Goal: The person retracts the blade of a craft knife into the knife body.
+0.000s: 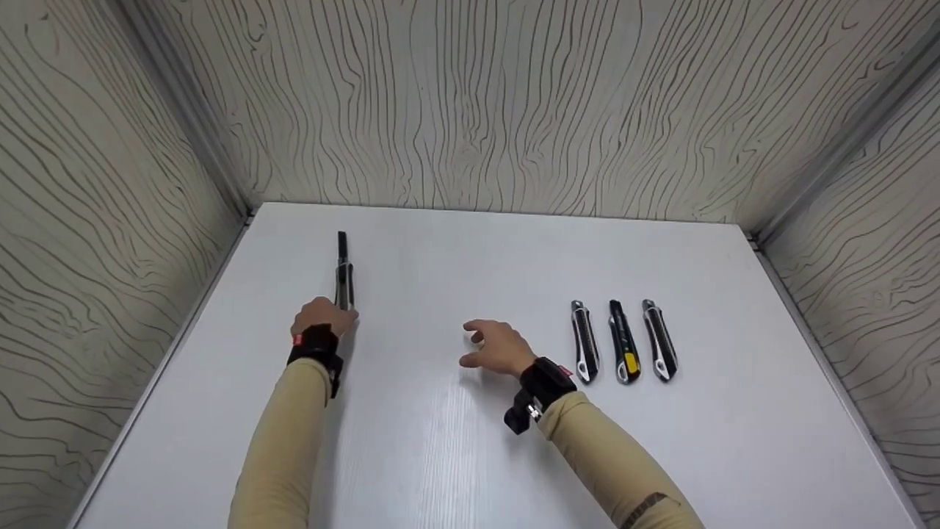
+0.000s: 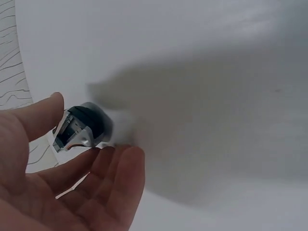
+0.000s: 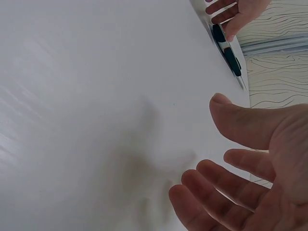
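Note:
A utility knife with its blade slid out lies at the left of the white table, blade pointing away. My left hand pinches its near end between thumb and fingers; the left wrist view shows that butt end close up. Part of the handle is hidden under the hand. My right hand hovers over the middle of the table, fingers loosely bent and apart, holding nothing. To its right lie a grey-black utility knife, a black one with a yellow slider and another grey-black one.
The white table is bounded by wood-patterned walls at the back, left and right. Grey metal posts stand in the two back corners. The three knives on the right lie side by side, roughly parallel. Both wrists wear black camera straps.

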The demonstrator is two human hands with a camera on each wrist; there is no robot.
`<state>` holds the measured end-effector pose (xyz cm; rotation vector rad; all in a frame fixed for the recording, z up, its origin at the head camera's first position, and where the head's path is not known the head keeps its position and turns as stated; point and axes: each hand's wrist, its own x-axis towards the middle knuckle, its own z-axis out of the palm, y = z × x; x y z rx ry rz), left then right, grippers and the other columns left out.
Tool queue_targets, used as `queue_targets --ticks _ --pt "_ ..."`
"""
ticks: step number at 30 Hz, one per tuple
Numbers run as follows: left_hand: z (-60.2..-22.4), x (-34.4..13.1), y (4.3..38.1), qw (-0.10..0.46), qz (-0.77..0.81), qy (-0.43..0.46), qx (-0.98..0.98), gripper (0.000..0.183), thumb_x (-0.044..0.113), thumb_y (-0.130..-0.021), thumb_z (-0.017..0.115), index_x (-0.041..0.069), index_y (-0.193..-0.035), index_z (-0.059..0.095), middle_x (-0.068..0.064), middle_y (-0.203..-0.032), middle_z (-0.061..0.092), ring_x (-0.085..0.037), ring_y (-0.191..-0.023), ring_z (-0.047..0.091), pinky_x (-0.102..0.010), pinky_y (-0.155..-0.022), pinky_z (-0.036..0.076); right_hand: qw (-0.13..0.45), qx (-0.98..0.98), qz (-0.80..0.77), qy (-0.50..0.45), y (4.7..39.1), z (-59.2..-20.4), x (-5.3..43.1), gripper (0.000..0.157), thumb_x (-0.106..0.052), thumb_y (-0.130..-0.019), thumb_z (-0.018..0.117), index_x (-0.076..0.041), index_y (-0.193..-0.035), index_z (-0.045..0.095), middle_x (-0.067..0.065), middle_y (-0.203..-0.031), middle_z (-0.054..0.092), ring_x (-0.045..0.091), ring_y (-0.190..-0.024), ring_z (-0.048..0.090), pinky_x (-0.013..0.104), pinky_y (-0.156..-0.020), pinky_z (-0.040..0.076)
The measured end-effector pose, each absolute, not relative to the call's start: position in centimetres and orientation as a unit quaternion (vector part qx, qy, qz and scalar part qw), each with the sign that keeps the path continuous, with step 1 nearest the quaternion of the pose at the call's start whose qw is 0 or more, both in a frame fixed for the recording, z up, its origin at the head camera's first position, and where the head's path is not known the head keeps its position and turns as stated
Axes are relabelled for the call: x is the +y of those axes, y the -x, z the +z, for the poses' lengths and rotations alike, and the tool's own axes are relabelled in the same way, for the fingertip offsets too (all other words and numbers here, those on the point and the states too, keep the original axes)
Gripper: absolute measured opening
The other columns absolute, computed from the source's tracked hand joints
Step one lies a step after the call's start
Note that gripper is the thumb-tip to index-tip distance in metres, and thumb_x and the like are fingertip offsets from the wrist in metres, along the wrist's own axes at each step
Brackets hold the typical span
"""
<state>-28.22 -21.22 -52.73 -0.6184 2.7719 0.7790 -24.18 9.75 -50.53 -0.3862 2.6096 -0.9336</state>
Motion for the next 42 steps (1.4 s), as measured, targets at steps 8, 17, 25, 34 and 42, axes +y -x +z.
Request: queue_targets --ticks 8,17,25,34,42 --pt "-52.8 -20.1 28.0 0.070 0.254 0.226 0.938 0.030 0.030 -0.088 0.059 0.000 -0.084 0.062 -0.010 -0.072 0.062 -0.024 -0.062 0.057 -0.032 -0.049 0.041 0.175 0.921 -0.324 0.124 24.4 -50.7 10.0 0.062 -0.025 -0.081 0.077 -0.008 -0.137 0.054 0.015 -0.124 0.066 0.032 -0.116 0.060 0.049 -0.099 0.047" --pt "-53.7 -19.6 28.7 0.038 0.252 0.232 0.939 0.030 0.031 -0.090 0.061 0.002 -0.083 0.063 -0.010 -0.072 0.063 -0.024 -0.061 0.057 -0.031 -0.049 0.041 0.171 0.924 -0.318 0.129 24.7 -51.0 10.6 0.060 -0.026 -0.082 0.076 -0.007 -0.135 0.055 0.015 -0.121 0.067 0.031 -0.113 0.061 0.048 -0.097 0.048" --pt "-54.2 -20.4 28.6 0.017 0.266 0.220 0.939 0.026 0.027 -0.087 0.062 0.002 -0.082 0.061 -0.010 -0.072 0.062 -0.024 -0.062 0.057 -0.031 -0.050 0.041 0.170 0.922 -0.323 0.129 24.6 -51.1 10.8 0.061 -0.026 -0.081 0.077 -0.007 -0.135 0.055 0.015 -0.120 0.067 0.031 -0.113 0.062 0.048 -0.096 0.048" --pt "-54.0 -20.4 28.0 -0.018 0.276 0.212 0.937 0.025 0.024 -0.086 0.063 0.000 -0.078 0.062 -0.011 -0.069 0.061 -0.024 -0.060 0.056 -0.031 -0.049 0.038 0.166 0.921 -0.327 0.130 24.4 -50.7 11.1 0.061 -0.026 -0.080 0.076 -0.006 -0.134 0.056 0.015 -0.120 0.068 0.031 -0.112 0.062 0.048 -0.096 0.048" --pt "-53.7 -20.6 27.2 -0.014 0.285 0.194 0.939 0.025 0.023 -0.086 0.063 -0.001 -0.077 0.061 -0.011 -0.068 0.061 -0.025 -0.060 0.055 -0.031 -0.051 0.039 0.163 0.923 -0.326 0.124 24.3 -50.8 11.1 0.061 -0.026 -0.079 0.076 -0.006 -0.133 0.057 0.015 -0.119 0.068 0.030 -0.111 0.063 0.048 -0.095 0.049"
